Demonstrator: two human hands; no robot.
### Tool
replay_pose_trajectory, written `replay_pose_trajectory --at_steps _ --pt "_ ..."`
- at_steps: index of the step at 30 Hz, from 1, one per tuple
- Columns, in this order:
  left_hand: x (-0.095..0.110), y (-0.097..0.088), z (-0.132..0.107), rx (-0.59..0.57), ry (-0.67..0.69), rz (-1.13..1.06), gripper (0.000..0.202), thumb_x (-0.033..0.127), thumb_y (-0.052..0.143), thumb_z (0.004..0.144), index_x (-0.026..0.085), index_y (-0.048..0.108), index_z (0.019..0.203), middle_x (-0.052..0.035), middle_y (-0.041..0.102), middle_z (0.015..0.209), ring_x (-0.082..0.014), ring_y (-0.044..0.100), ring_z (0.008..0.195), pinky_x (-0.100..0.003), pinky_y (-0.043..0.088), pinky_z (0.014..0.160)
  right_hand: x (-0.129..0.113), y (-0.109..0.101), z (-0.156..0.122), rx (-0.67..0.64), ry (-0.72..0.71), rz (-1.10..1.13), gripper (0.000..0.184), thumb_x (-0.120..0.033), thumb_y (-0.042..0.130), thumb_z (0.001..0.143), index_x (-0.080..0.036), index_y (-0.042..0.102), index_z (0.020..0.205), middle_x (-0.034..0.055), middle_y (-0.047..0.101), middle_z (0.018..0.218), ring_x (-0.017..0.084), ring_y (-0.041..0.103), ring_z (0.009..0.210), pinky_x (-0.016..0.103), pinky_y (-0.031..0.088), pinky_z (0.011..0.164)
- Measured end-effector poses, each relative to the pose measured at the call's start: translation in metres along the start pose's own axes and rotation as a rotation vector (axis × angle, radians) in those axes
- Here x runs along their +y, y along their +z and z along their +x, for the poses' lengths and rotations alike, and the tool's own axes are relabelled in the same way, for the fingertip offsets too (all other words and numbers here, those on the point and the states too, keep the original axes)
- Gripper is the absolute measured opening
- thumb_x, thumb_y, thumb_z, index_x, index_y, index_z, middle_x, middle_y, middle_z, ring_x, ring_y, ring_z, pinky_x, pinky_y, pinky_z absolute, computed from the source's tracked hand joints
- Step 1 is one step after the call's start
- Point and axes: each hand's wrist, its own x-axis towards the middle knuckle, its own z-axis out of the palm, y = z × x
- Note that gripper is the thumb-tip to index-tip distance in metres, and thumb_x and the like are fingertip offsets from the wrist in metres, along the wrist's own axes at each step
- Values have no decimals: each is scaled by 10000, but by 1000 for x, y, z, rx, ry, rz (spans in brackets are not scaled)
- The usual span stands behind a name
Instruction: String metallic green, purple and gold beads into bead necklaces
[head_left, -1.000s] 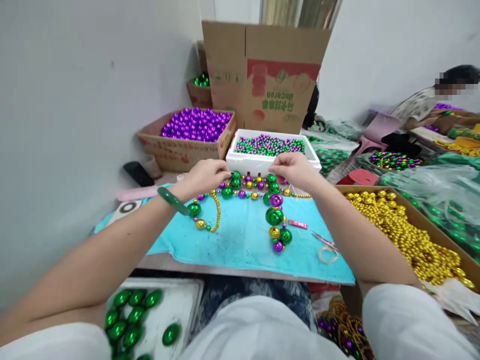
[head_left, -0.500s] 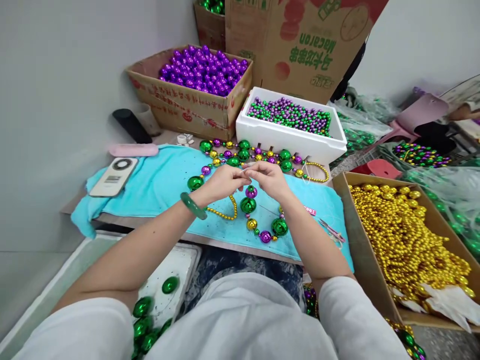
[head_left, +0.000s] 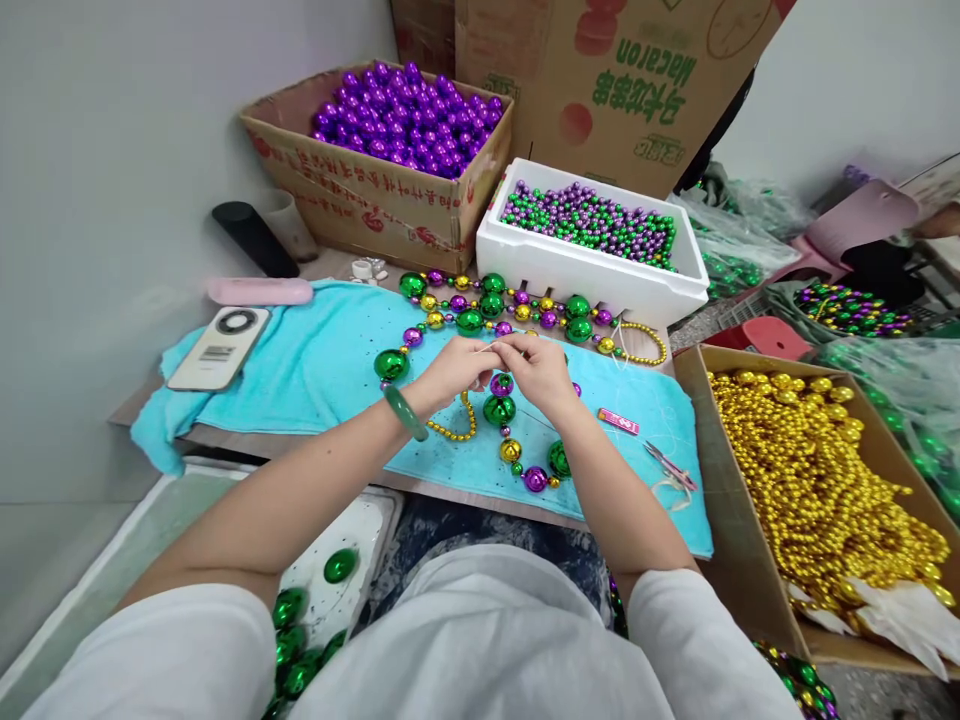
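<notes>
My left hand [head_left: 456,370] and my right hand [head_left: 534,372] meet over a turquoise towel [head_left: 330,350], fingertips pinched on a thin white string [head_left: 486,348]. Just below them, a bead necklace [head_left: 499,410] of green, purple and gold balls curves across the towel, partly hidden by my right forearm. A loop of small gold beads [head_left: 457,432] lies under my left hand. Behind both hands stretch more rows of strung beads [head_left: 470,320], ending at the right in another gold bead loop [head_left: 652,345]. A green bangle [head_left: 405,412] circles my left wrist.
Scissors [head_left: 671,466] and a pink packet [head_left: 619,422] lie right; a phone [head_left: 219,348] and pink case [head_left: 259,291] left. Behind stand a carton of purple balls [head_left: 375,205] and a white foam box [head_left: 592,275]. A gold-bead carton [head_left: 739,510] stands right, loose green balls [head_left: 341,566] lower left.
My hands stay together on the string, with slight finger movement. My right forearm has shifted left, uncovering more of the pink packet and scissors. The view has tilted slightly.
</notes>
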Motion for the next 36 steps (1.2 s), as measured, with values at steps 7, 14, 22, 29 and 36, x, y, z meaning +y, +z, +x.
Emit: replay_pose_trajectory --at_steps 7,14,22,29,36 --pt "-9 -5 5 -60 -193 -262 279 136 576 763 162 537 488 40 431 400 -50 340 358 -245 371 450 8 3 -22 -37 23 -100 348 -283 623 794 -217 665 1133 -34 573 616 142 516 559 270 410 588" --pt "-12 -8 4 -44 -67 -139 331 126 577 767 149 509 444 10 481 420 -57 412 385 -231 306 425 20 11 -26 64 -61 -165 200 -307 597 838 -240 749 949 21 729 762 169 631 638 286 485 631" --pt "-7 -12 3 -124 -126 -56 298 148 496 821 150 531 525 16 491 480 -59 414 397 -227 356 458 28 13 -30 103 -337 -532 260 -233 518 897 -191 770 942 68 739 728 171 658 681 269 464 653" --pt "-10 -30 0 -101 154 403 185 116 563 755 175 614 922 23 576 613 -125 528 548 -250 388 529 16 0 -17 -119 96 -63 162 -287 606 800 -185 716 742 26 660 650 140 561 611 262 408 602" --pt "-41 -26 0 106 816 560 192 213 595 881 184 655 1060 -48 699 911 -148 619 799 -280 475 731 11 -8 -4 -336 727 858 245 -297 755 581 -170 565 669 -130 226 395 28 118 364 192 74 370"
